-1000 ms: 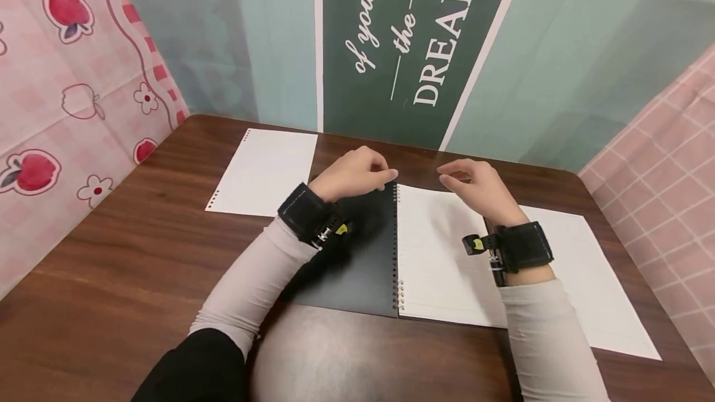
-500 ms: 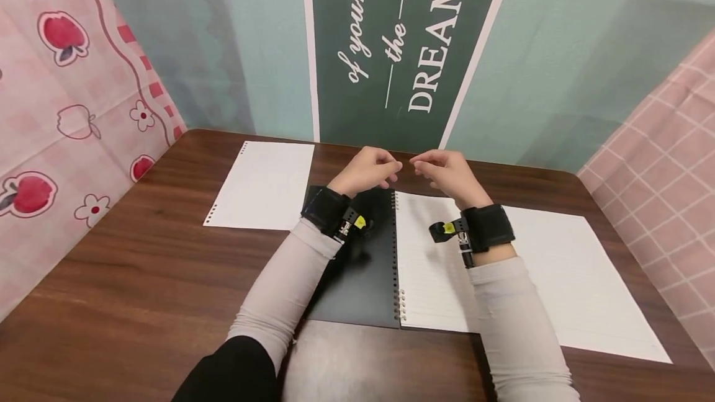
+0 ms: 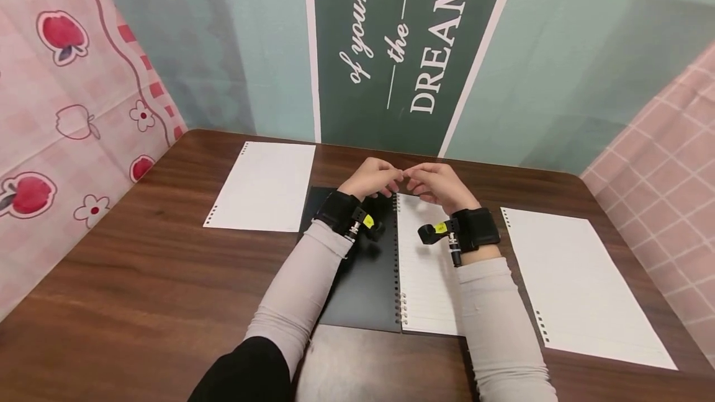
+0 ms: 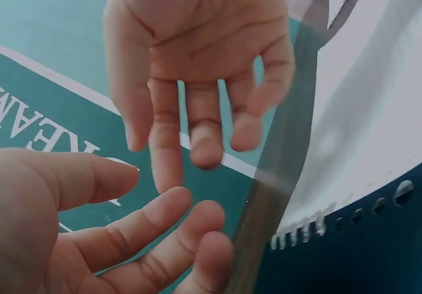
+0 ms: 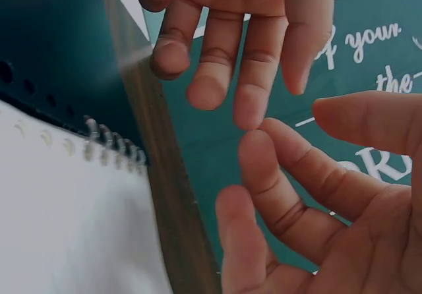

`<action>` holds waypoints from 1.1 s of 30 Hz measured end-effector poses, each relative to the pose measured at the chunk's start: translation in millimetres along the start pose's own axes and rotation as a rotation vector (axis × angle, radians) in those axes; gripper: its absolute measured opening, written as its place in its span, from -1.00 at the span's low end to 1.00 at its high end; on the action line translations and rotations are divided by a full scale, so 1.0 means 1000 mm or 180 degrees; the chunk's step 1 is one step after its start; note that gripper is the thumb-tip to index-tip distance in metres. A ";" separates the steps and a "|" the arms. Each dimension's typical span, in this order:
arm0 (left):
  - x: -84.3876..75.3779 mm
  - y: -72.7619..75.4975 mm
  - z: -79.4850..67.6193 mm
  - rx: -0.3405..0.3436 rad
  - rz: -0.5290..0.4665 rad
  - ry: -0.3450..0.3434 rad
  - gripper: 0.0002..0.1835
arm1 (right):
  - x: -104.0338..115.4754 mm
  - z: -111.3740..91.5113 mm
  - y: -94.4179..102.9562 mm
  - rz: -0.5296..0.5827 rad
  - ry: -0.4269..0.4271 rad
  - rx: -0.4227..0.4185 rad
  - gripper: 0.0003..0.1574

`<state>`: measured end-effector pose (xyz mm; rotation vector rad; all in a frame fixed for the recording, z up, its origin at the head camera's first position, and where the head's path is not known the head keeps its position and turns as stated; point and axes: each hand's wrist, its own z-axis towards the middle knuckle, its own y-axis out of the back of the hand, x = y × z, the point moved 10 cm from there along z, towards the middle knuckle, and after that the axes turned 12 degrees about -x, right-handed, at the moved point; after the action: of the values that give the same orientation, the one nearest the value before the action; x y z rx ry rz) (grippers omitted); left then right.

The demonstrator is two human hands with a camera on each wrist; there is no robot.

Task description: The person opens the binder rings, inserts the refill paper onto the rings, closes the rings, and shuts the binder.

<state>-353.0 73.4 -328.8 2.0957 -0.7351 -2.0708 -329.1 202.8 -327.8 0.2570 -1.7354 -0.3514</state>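
Note:
Both hands hover over the top of an open spiral notebook, whose ruled page (image 3: 427, 290) lies right of its dark cover (image 3: 363, 290). My left hand (image 3: 368, 180) comes in from the left with loosely bent fingers and holds nothing. Facing it, my right hand (image 3: 441, 185) is also relaxed, with nothing in its grasp. Their fingertips meet above the metal rings (image 3: 400, 303). In the left wrist view the right palm (image 4: 211, 37) shows fingers spread apart. The right wrist view has the left hand's fingers (image 5: 211, 70) touching the right fingertips (image 5: 257, 149).
A loose white sheet with punched holes (image 3: 262, 188) lies on the wooden table (image 3: 139, 278) at the left. Another loose sheet (image 3: 586, 284) lies right of the notebook. Behind the table hangs a green printed cloth (image 3: 391, 123).
My right hand has moved left from over the page until its fingertips meet the left hand's. The left hand has shifted slightly right. The sheets and notebook stay in place.

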 end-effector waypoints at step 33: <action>0.029 -0.008 0.012 -0.0268 0.0304 0.0055 -0.76 | -0.033 0.017 -0.026 -0.0219 -0.0374 0.0255 -0.55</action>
<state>-363.8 71.9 -359.4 1.9914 -0.7177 -1.9954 -339.6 192.5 -370.8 0.3610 -1.8619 -0.3532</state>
